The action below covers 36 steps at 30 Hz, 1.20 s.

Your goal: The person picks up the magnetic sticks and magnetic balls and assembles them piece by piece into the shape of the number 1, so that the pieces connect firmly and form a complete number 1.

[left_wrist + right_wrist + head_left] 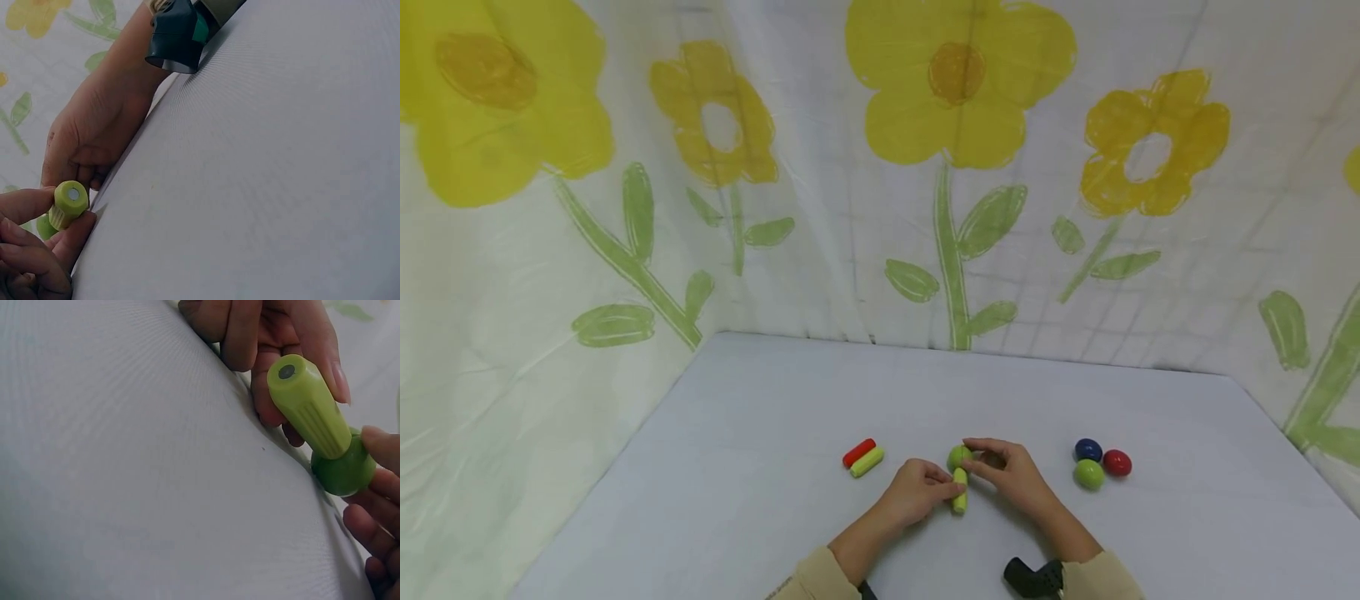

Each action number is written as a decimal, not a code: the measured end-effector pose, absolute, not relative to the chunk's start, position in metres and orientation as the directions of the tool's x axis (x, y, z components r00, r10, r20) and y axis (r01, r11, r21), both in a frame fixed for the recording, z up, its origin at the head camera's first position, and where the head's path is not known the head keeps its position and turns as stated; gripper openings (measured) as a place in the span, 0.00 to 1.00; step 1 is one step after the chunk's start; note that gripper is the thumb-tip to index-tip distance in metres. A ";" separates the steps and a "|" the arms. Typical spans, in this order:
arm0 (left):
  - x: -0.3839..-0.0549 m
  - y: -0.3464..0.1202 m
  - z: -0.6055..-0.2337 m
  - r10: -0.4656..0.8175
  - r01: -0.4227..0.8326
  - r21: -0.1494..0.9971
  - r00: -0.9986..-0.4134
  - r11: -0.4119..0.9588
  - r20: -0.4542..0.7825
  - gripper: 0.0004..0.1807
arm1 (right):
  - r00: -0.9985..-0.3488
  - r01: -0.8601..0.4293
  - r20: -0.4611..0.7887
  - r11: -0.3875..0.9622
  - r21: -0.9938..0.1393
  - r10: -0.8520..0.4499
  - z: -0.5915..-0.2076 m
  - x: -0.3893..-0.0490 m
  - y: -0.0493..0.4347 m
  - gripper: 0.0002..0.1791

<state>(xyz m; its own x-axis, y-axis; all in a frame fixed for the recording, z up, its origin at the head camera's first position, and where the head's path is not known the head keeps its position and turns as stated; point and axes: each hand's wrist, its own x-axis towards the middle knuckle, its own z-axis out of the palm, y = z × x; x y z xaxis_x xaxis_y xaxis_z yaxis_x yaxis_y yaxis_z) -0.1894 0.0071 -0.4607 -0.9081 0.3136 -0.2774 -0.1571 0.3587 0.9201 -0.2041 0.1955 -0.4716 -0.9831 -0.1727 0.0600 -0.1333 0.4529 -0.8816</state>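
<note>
My left hand (917, 492) pinches a yellow-green ribbed toy rod (960, 498) between thumb and finger; in the right wrist view a dark round disc shows at the rod's free end. The far end of the rod (309, 403) touches a green ball (340, 470). That ball is held in the fingertips of my right hand (1013, 475). In the left wrist view the rod (70, 199) points its pale disc at the camera, with most of the ball hidden behind it. Both hands are low over the white table.
A red rod (859, 452) and a yellow-green rod (867, 462) lie side by side to the left. Off to the right, a blue ball (1087, 450), a red ball (1117, 463) and a green ball (1089, 475) sit grouped. A flowered curtain (805, 283) hangs behind the table (760, 400).
</note>
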 end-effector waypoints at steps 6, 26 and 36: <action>-0.188 0.009 -0.459 0.312 -0.169 0.926 -0.908 0.336 -0.279 0.11 | -0.994 -0.102 0.076 0.445 -0.890 -0.077 -0.475 -0.200 0.199 0.21; -0.185 0.006 -0.460 0.313 -0.160 0.935 -0.913 0.316 -0.262 0.10 | -0.971 -0.084 0.192 0.549 -0.832 0.142 -0.475 -0.173 0.223 0.22; -0.185 0.004 -0.459 0.320 -0.152 0.936 -0.912 0.318 -0.257 0.10 | -0.915 -0.191 0.356 0.573 -0.797 0.190 -0.474 -0.166 0.240 0.20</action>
